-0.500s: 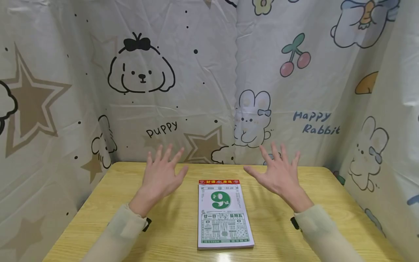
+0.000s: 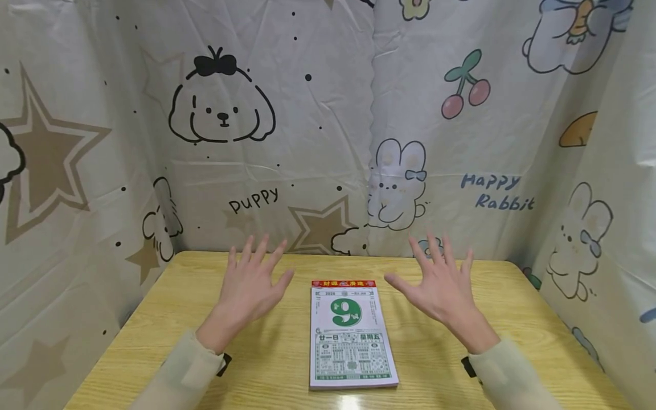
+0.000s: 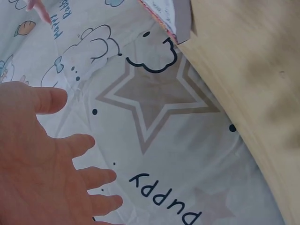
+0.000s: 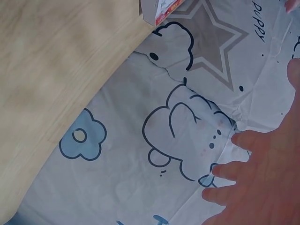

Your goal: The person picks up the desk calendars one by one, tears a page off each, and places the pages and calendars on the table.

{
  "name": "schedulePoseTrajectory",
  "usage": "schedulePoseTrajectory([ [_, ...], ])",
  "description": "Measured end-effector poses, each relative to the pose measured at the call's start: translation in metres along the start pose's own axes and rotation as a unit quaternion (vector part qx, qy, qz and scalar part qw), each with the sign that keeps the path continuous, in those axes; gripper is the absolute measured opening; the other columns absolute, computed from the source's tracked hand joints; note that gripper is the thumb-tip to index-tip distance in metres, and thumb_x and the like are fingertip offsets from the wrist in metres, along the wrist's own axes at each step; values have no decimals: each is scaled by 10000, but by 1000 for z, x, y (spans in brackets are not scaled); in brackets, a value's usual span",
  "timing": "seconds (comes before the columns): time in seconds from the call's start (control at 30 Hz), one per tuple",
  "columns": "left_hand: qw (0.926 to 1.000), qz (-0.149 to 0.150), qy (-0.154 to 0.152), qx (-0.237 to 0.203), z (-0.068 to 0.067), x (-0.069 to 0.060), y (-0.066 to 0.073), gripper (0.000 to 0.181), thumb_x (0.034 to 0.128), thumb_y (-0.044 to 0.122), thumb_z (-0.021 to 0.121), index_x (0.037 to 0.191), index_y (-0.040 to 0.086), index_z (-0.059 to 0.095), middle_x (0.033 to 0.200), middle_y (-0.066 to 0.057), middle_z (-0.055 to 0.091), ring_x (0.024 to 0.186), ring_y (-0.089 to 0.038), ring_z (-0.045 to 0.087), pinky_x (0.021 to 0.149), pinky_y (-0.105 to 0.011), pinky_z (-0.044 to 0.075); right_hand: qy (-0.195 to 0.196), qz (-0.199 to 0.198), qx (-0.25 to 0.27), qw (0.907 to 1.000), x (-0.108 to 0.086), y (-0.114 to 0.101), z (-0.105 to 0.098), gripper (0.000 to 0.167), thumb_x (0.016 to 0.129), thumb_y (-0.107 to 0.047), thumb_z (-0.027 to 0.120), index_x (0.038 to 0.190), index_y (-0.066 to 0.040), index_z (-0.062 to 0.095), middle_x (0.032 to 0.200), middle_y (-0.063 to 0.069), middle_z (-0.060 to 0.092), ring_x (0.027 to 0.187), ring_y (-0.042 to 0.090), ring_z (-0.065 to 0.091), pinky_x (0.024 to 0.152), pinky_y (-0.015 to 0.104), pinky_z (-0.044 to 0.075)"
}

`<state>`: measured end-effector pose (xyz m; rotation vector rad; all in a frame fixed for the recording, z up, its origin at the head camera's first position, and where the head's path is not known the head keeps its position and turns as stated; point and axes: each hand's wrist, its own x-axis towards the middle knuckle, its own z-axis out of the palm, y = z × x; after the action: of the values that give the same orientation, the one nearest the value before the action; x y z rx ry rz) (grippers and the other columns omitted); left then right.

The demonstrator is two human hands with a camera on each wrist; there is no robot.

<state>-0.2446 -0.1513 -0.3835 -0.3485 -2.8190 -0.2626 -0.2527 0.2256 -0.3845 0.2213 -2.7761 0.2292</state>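
A thick tear-off calendar (image 2: pixel 352 341) lies flat on the wooden table, its red header strip at the far end and a large green 9 on the top sheet. My left hand (image 2: pixel 248 293) hovers to the left of it, fingers spread and holding nothing. On the other side, my right hand (image 2: pixel 443 290) is held up with fingers splayed, also bare. Neither hand touches the calendar. In the left wrist view a corner of the calendar (image 3: pixel 180 21) shows at the top; the right wrist view catches its edge (image 4: pixel 150 11) too.
The light wooden table (image 2: pixel 169 319) ends at a patterned curtain (image 2: pixel 318 154) that hangs behind it and along both sides. Dark bands sit at both wrists, by the pale sleeves (image 2: pixel 179 370).
Both hands have lowered slightly toward me and drawn a little apart, still spread. The calendar stays in place, while the head view has shifted a touch.
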Motion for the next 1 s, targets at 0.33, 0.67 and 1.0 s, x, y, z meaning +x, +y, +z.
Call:
schedulePoseTrajectory([
  [0.33,10000,21,68,-42,8,-18,-13,666,1064,537,494,1631,195,428,1689,-212,297,1551,-491,181,1195,-731,83,194,-125,104,9997,-14,4,6,1058,890,-861,489,1668,-163,330,1719,240,187,1576,479,61,1141,766,-123],
  [0.67,9999,60,55,-105,18,-32,-15,627,1075,511,503,1609,186,467,1676,-202,324,1548,-489,189,1196,-729,72,108,-117,248,9996,-37,4,7,1060,895,-848,512,1658,-130,349,1716,238,201,1556,504,133,1159,771,-47],
  [1.0,9997,143,-137,-151,28,-44,-12,614,1071,487,518,1599,174,483,1667,-200,348,1551,-488,177,1193,-733,84,96,-175,457,9988,-57,0,14,978,915,-760,603,1601,-81,444,1642,272,352,1488,505,314,1192,726,112],
])
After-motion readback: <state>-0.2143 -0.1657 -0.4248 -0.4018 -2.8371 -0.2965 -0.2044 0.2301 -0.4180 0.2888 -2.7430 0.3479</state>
